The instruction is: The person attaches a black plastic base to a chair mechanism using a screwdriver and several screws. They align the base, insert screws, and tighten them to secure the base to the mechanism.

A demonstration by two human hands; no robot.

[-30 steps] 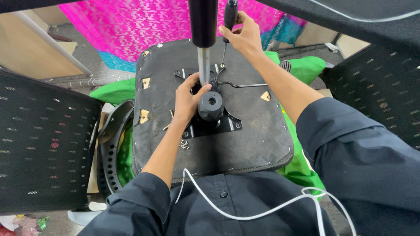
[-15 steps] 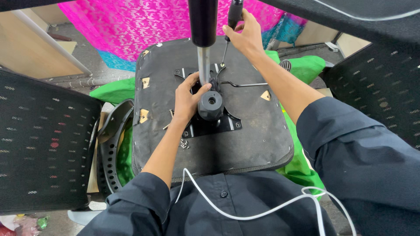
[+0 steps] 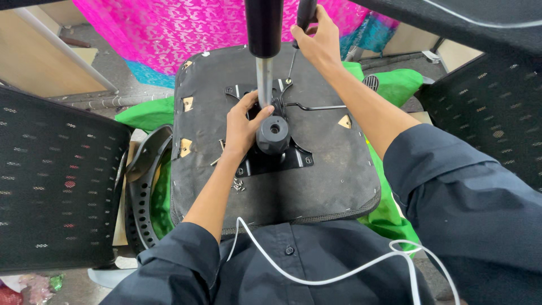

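At twelve o'clock, above the upturned chair seat (image 3: pixel 316 169), the right hand (image 3: pixel 317 40) is grasping a screwdriver handle (image 3: pixel 305 12), its shaft pointing down at the black mechanism plate (image 3: pixel 282 161). Toward nine o'clock of the gas cylinder (image 3: pixel 263 51), the left hand (image 3: pixel 244 127) is resting, loosely curled, against the plate, touching the round black knob (image 3: pixel 274 134). Loose screws (image 3: pixel 238 184) are lying at six o'clock.
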